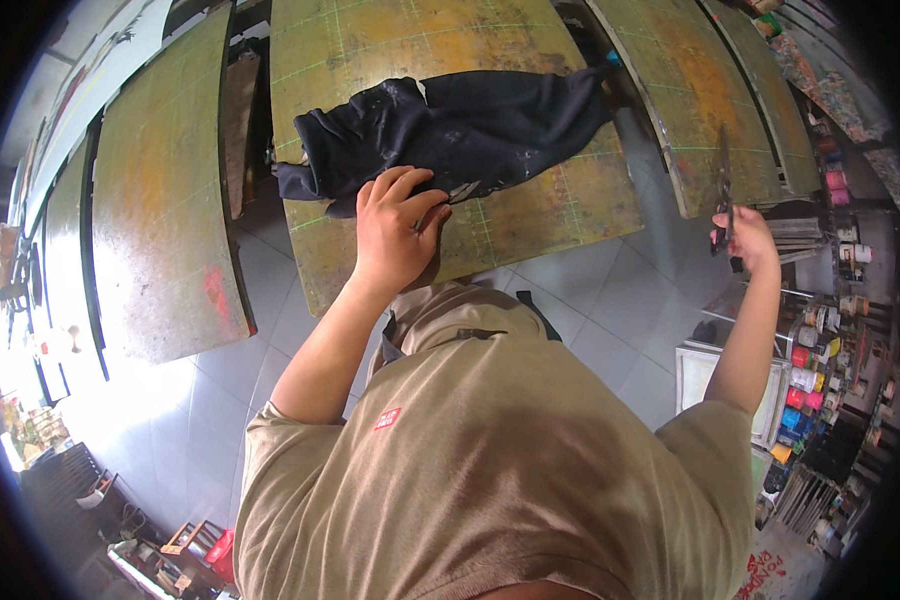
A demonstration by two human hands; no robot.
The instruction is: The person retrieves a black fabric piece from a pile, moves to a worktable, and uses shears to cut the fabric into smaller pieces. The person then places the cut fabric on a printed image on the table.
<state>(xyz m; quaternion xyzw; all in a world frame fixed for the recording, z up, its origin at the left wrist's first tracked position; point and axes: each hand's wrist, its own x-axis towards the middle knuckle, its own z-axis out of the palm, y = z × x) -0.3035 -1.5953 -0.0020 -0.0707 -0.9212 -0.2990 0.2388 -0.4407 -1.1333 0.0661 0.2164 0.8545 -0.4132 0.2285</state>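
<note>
A crumpled dark navy garment (470, 120) with pale smudges lies across the board (530, 222) in front of me. My left hand (398, 225) rests at its near edge, with fingers curled down onto the fabric; the fingertips are partly hidden. Off to the right, beyond the board's side, my right hand (750, 238) is closed around the handles of a pair of scissors (724, 190). The blades point away from me and are well apart from the garment. A thin light-coloured piece shows beside my left fingers, too small to make out.
Stained greenish boards stand on both sides, one at the left (160, 220) and one at the right (695, 100), with gaps between. Shelves with colourful containers (800, 380) line the far right. Below is a grey tiled floor (610, 300). A red container (220, 553) sits at the lower left.
</note>
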